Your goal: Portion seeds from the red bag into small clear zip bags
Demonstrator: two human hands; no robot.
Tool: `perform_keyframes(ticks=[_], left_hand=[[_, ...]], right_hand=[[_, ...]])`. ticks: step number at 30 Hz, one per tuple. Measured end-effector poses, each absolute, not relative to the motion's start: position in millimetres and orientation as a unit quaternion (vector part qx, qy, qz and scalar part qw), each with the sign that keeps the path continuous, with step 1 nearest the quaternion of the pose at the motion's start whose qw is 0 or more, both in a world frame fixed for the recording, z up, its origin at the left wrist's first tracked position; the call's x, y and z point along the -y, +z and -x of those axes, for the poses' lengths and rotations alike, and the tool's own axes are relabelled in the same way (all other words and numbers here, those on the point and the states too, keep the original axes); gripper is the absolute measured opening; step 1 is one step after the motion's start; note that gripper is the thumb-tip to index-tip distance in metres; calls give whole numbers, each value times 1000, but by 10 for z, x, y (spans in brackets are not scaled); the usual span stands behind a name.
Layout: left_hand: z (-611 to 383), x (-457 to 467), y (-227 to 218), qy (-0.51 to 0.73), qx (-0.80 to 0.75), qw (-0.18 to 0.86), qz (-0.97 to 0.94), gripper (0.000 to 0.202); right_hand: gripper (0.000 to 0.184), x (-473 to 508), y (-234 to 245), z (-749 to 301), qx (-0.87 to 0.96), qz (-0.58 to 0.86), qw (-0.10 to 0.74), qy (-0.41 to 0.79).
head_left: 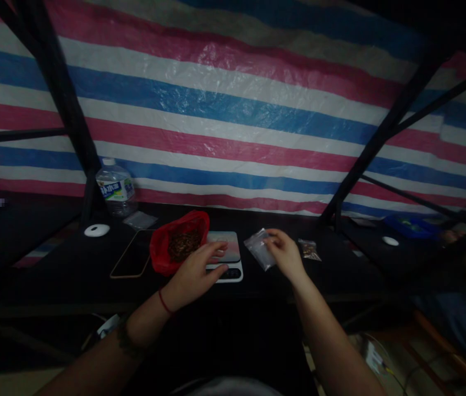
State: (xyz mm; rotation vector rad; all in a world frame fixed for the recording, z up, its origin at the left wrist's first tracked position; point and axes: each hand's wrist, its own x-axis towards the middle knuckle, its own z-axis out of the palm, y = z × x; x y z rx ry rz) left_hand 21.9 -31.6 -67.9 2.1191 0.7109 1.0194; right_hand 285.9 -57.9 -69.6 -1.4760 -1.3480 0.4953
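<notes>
The small clear bag (258, 248) is pinched in the right hand (285, 254), at three o'clock from the scale (228, 254). The left hand (195, 275) hovers released over the scale, beside the red bag of brown pieces (180, 242). A careless reach may tip this red bag and spill.

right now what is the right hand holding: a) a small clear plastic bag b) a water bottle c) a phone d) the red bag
a: the right hand pinches a small clear plastic bag above the dark table, while the red bag sits left of the scale.
</notes>
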Motion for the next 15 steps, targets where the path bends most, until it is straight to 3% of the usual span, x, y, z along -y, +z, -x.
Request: perform_keyframes(ticks=[3, 6, 9, 12, 15], left_hand=[[-203, 286, -680, 380, -281, 306, -826, 41], [-216, 294, -645, 346, -289, 289, -844, 36], [-241, 302, -589, 289, -315, 281, -859, 24], [-250, 298, -534, 229, -332, 268, -875, 22], [-248, 328, -558, 174, -278, 248, -911, 20]], right_hand=[[39, 366, -974, -3315, 497, 686, 504, 169], [37, 244, -1236, -3511, 504, 747, 407, 147], [40, 225, -1273, -3463, 509, 795, 328, 38], [37, 337, -1028, -3219, 535, 764, 353, -68], [30, 605, -685, -2756, 676, 611, 409, -47]])
